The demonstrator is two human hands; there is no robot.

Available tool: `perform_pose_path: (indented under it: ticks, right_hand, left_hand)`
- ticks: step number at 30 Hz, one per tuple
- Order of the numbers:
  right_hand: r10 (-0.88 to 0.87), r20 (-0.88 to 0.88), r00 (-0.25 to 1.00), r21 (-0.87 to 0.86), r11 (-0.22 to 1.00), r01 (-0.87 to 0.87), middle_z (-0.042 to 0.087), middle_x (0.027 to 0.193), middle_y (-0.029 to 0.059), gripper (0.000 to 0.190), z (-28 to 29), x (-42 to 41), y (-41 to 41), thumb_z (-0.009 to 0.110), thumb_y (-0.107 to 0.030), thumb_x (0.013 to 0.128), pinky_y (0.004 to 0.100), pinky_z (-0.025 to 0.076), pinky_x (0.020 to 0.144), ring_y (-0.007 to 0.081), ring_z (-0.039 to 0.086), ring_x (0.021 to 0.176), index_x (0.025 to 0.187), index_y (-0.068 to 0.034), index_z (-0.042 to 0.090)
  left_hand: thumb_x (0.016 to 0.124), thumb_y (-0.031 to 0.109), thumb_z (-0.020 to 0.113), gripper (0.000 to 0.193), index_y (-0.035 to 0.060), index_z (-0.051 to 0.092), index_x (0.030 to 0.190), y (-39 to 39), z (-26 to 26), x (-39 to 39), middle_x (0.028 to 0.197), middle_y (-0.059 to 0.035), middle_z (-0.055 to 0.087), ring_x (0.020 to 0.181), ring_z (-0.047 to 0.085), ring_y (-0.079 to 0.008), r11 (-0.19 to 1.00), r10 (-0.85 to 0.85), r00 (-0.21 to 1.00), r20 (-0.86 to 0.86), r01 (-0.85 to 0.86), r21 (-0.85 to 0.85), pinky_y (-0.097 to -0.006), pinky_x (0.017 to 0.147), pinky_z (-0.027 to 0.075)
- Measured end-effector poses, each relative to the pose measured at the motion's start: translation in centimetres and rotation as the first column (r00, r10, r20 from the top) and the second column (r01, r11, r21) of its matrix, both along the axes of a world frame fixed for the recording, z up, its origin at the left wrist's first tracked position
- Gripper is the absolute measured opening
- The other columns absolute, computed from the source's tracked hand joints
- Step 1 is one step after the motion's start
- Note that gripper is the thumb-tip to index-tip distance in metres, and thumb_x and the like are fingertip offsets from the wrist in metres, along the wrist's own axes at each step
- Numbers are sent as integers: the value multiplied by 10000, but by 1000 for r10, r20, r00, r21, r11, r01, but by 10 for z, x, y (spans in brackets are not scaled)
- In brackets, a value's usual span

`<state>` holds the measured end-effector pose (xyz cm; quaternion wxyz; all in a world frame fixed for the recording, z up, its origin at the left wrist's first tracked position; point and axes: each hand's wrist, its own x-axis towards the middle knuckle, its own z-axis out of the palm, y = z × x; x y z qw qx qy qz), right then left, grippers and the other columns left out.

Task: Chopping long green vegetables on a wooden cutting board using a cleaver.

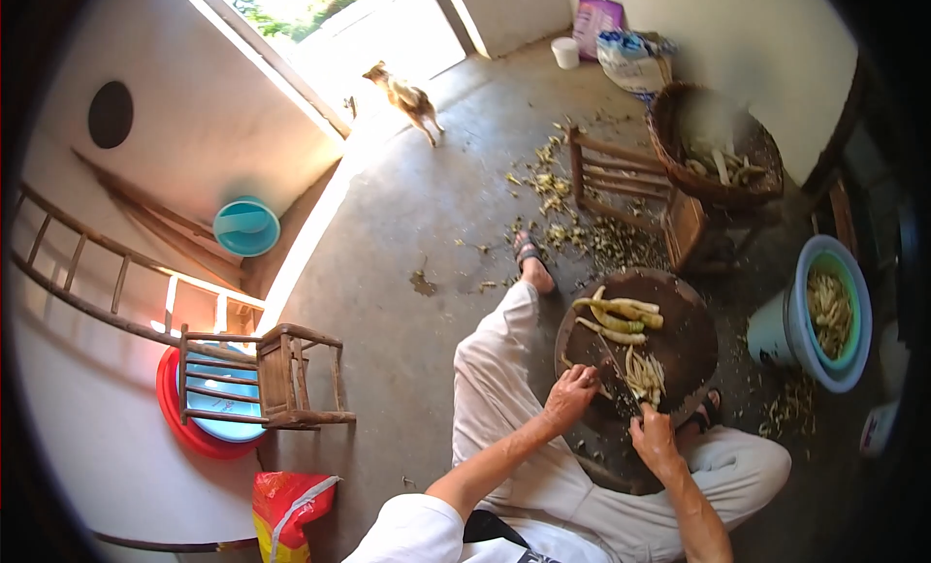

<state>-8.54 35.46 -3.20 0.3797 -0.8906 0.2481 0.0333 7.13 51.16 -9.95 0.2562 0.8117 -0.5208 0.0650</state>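
Note:
My right hand (657, 441) grips the handle of a kitchen knife (618, 366), its blade pointing away from me across a round, dark wooden chopping block (687, 323). Just left of the blade, my left hand (574, 397) rests at the block's near left edge with curled fingers. A pale bit of root shows by its fingertips, mostly hidden, so its grip is unclear. To the right of the blade lies a heap of cut pale strips (644, 376). Several long, whole yellowish root vegetables (618, 316) lie on the far part of the block.
Beyond the block, a wooden chair (684, 228) stands against a wicker basket (716, 188) of pale roots. A basin of cut strips (829, 316) tops a bucket at right. Trimmings (560, 192) litter the floor. A dog (407, 101) stands by the doorway; another chair (284, 377) is at left.

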Motion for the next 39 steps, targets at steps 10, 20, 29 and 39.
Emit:
perform_pose_path:
  ticks: [10,20,29,39]
  right_hand:
    - [10,29,1000,19,1000,-10,637,773,308,189,3,-4,7,639,-86,833,499,514,661,474,646,808,928,74,603]
    - [-59,25,998,-45,997,60,633,759,284,175,23,1,-5,590,-85,874,520,505,674,466,633,773,1018,12,600]
    - [49,-58,997,42,998,-47,601,665,262,182,44,-20,4,596,-62,886,480,482,588,427,642,674,1040,33,578]
    - [24,-85,996,18,1000,-22,615,696,267,169,9,21,26,593,-73,884,504,505,633,455,634,708,1008,32,547]
  left_hand:
    - [753,134,617,267,57,683,1000,15,14,-5,1025,-86,570,1016,534,-267,983,81,994,-73,-68,168,-358,855,482]
    - [696,53,617,291,71,692,977,8,15,20,1041,-56,600,1033,576,-265,999,32,996,-81,-31,15,-348,841,536]
    - [723,-20,614,230,21,694,935,12,8,-4,1015,-82,618,1015,594,-295,997,20,978,-206,-34,-65,-380,841,528]
    - [729,-27,625,226,22,699,936,16,15,-1,1032,-85,624,999,589,-295,998,69,969,-235,-70,1,-379,837,521]
